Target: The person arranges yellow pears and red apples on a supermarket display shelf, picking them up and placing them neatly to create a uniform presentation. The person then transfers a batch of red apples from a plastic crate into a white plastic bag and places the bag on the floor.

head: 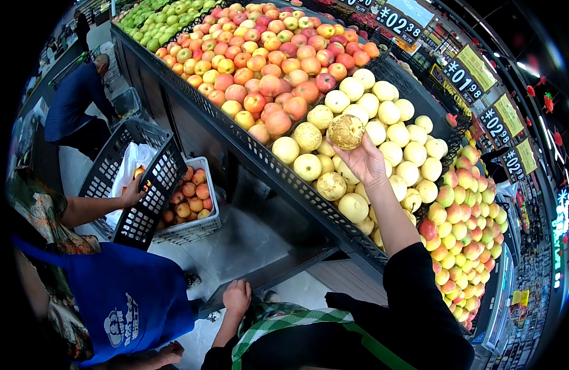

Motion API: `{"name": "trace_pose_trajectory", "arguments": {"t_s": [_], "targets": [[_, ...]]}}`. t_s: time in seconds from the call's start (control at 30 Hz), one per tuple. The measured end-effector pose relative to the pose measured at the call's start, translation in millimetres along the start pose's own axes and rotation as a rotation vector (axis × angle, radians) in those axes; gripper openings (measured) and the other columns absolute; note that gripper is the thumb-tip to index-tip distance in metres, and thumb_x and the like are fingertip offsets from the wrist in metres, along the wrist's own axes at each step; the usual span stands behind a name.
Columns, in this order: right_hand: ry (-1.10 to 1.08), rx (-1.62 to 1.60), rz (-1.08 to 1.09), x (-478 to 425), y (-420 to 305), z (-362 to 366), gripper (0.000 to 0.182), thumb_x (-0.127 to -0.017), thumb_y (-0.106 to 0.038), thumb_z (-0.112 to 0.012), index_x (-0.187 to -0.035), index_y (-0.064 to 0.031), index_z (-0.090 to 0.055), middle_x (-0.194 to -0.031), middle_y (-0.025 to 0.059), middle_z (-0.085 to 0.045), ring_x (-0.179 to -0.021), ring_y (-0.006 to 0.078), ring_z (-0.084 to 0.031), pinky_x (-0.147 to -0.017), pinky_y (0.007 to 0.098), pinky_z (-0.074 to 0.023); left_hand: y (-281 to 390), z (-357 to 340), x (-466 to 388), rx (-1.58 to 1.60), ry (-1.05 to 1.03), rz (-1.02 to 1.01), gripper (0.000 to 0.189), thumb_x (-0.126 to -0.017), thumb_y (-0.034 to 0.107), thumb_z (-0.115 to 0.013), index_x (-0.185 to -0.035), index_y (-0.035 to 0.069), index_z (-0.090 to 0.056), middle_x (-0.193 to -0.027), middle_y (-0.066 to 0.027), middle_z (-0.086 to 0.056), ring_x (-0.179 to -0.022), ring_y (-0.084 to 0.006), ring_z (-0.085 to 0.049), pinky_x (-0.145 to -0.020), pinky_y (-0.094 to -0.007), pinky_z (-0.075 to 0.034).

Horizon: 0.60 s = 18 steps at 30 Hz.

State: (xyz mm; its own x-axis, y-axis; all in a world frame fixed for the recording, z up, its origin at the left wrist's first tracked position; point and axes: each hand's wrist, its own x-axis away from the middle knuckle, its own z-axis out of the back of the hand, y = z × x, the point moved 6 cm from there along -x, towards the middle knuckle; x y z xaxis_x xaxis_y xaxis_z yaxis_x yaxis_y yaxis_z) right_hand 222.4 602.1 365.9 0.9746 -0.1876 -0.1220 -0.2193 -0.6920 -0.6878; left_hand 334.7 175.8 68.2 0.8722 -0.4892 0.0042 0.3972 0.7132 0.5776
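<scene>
My right hand (362, 159) holds up a round pear (346, 132) with heavy brown russet patches, gripped from below between thumb and fingers. Under and around it lies a heap of pale yellow pears (407, 172), a few with similar brown marks, such as one spotted pear (331, 186) left of my wrist. Low in front of my body, my left hand (237, 296) is curled at a dark flat ledge (284, 273). Its fingertips are hidden, so a grip on the ledge cannot be told.
Red-yellow apples (266, 69) fill the sloping stand beyond a black perforated edge (266, 155). More apples (469, 231) lie at right. At left, a person in a blue apron (127, 286) touches a tilted black crate (155, 199), beside a grey crate (212, 222) of apples. Another person (76, 101) bends behind.
</scene>
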Motion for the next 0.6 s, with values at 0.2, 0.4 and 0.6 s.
{"name": "trace_pose_trajectory", "arguments": {"t_s": [0.2,0.4,0.6], "targets": [[0.157,0.230,0.068,0.8,-10.3,0.7,0.070,-0.093,-0.016,-0.069,-0.150,-0.0095,-0.029,-0.141,0.0210,-0.048,-0.123,0.0420,-0.055,-0.093,0.0483,-0.0569,0.3,-0.2,-6.4,-0.009,0.008,-0.003,0.019,-0.093,0.024,-0.059,-0.089,0.007,-0.066,-0.083,-0.0133,-0.065,-0.080,-0.0336,-0.066,-0.069,-0.0456,-0.054],[0.281,2.069,0.483,4.1,-20.0,5.4,0.066,-0.078,-0.021,-0.078,-0.136,-0.0068,-0.050,-0.130,0.0169,-0.056,-0.117,0.0351,-0.059,-0.086,0.0386,-0.0555,1.7,-2.1,-7.6,0.000,0.011,-0.011,0.021,-0.093,0.025,-0.059,-0.085,0.007,-0.064,-0.081,-0.0137,-0.065,-0.079,-0.0342,-0.066,-0.069,-0.0464,-0.053],[0.216,2.480,0.196,-2.2,27.4,-8.1,0.067,-0.070,-0.020,-0.081,-0.132,-0.0154,-0.054,-0.123,0.0119,-0.056,-0.106,0.0329,-0.058,-0.084,0.0413,-0.0536,-2.5,-4.4,-3.1,-0.049,-0.008,0.039,0.022,-0.093,0.026,-0.059,-0.083,0.008,-0.064,-0.080,-0.0138,-0.064,-0.077,-0.0345,-0.066,-0.068,-0.0467,-0.053]]}}
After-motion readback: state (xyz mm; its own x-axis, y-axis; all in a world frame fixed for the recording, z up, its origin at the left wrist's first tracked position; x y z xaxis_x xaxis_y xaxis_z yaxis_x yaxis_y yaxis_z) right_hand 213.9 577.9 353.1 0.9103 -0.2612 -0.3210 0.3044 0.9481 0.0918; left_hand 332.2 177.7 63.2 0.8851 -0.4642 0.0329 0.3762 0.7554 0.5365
